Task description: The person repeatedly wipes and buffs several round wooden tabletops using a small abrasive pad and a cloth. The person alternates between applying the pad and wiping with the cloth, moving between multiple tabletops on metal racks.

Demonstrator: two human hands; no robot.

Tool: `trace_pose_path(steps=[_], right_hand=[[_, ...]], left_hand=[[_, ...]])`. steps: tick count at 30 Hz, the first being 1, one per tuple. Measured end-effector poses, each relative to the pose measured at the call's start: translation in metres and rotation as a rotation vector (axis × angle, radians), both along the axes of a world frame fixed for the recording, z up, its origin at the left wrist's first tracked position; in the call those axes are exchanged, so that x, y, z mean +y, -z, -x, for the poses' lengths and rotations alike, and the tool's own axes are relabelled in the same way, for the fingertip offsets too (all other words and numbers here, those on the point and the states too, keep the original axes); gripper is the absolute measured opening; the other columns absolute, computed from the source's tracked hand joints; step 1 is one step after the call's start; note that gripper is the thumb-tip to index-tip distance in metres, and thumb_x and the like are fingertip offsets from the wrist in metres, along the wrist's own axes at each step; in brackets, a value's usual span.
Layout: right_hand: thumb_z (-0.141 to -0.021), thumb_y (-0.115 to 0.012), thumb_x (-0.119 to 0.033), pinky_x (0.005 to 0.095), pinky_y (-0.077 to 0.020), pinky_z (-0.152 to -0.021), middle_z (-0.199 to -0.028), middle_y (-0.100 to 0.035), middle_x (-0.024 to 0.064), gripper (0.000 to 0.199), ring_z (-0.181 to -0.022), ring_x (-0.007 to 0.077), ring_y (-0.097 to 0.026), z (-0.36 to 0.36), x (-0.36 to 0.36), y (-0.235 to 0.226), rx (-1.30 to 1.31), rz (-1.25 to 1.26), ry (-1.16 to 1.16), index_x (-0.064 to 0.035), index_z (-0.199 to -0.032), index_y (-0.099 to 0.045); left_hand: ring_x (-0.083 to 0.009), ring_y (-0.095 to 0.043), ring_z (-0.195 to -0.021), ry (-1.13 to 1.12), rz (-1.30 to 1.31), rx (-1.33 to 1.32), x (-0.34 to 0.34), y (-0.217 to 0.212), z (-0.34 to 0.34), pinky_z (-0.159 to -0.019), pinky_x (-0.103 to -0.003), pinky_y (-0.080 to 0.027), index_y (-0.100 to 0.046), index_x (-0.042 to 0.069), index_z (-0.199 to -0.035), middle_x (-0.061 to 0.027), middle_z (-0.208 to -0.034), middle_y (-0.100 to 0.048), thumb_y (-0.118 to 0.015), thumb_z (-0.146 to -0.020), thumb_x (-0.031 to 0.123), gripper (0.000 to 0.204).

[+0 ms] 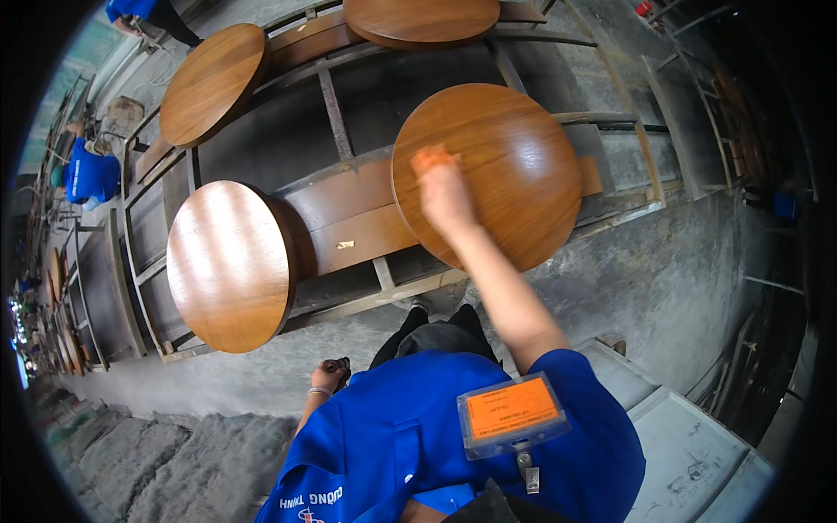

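My right hand (445, 193) presses an orange pad (433, 159), its grip closed over it, against the round wooden tabletop (506, 170) resting on the metal rack (349, 222), while my left hand (329, 375) hangs fisted at my side.

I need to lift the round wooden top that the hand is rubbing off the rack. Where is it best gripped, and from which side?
Probably by the rim of the round wooden top, at its lower near edge, which juts past the metal rack toward the person. The right hand with an orange pad rests on its flat face, which offers no hold.
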State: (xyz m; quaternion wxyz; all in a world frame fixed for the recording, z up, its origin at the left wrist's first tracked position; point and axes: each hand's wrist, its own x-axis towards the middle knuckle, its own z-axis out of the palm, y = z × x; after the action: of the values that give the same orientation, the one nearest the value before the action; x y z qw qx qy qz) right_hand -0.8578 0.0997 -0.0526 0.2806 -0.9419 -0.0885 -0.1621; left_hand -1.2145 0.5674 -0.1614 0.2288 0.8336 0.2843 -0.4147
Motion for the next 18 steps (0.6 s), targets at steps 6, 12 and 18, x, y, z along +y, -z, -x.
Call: trace_pose_path(steps=[6,12,18], right_hand=[[-0.103,-0.055,-0.006,0.0579,-0.0268,-0.129,-0.139,-0.067,0.0189,0.033,-0.145,0.0402,-0.051,-0.029,-0.071,-0.01,0.109,0.058,0.583,0.0007,-0.133,-0.068],[-0.101,-0.057,-0.005,0.0582,-0.0304,-0.129,-0.14,-0.067,0.0153,0.037,-0.145,0.0364,-0.053,-0.015,0.039,0.01,-0.001,0.001,-0.062,-0.0057,-0.136,-0.068],[-0.103,-0.056,-0.006,0.0457,-0.0462,-0.117,-0.131,-0.07,0.019,0.027,-0.129,0.0363,-0.061,-0.084,-0.128,-0.005,0.097,0.033,0.535,-0.0002,-0.123,-0.073]], left_hand=[[-0.0332,-0.076,-0.115,-0.105,0.101,-0.054,0.005,0.017,0.002,-0.101,-0.042,-0.059,-0.075,0.011,-0.127,-0.0179,-0.12,-0.079,-0.09,-0.08,0.036,0.056],[-0.0278,-0.077,-0.109,-0.18,0.145,-0.033,-0.01,0.021,-0.012,-0.097,-0.039,-0.059,-0.076,0.008,-0.119,-0.0149,-0.113,-0.08,-0.091,-0.079,0.031,0.048],[-0.0216,-0.077,-0.102,-0.187,0.199,-0.061,-0.02,-0.001,-0.023,-0.092,-0.035,-0.059,-0.074,0.005,-0.11,-0.0111,-0.105,-0.08,-0.09,-0.081,0.022,0.037]])
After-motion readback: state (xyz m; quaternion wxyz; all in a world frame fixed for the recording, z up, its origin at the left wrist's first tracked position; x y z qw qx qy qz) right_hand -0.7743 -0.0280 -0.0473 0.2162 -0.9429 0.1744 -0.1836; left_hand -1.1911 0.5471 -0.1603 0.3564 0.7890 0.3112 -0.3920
